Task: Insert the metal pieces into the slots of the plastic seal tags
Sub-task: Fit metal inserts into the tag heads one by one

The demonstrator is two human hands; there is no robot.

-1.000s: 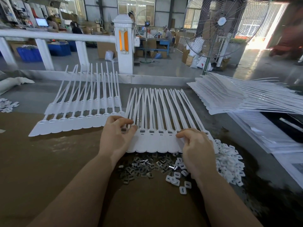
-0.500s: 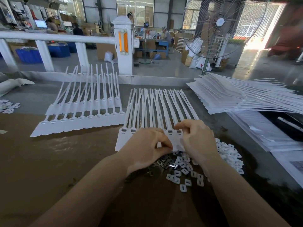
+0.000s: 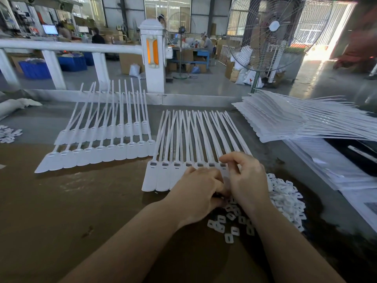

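Both hands meet over the right end of the tag strip (image 3: 163, 176): the right hand (image 3: 247, 180) curls its fingers as if pinching something small, the left hand (image 3: 195, 193) curls beside it; what either holds is hidden. The strip lies flat on the table (image 3: 61, 211), thin, light, bendy white plastic with long tails; best pressed at the flat heads. Small white clips (image 3: 285, 195) lie heaped beside it

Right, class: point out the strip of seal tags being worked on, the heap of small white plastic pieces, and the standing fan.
Strip of seal tags (image 3: 155, 178): head view, on the flat body of the leftmost tag.
Heap of white plastic pieces (image 3: 285, 196): head view, middle of the pile.
Standing fan (image 3: 273, 27): head view, on its hub.
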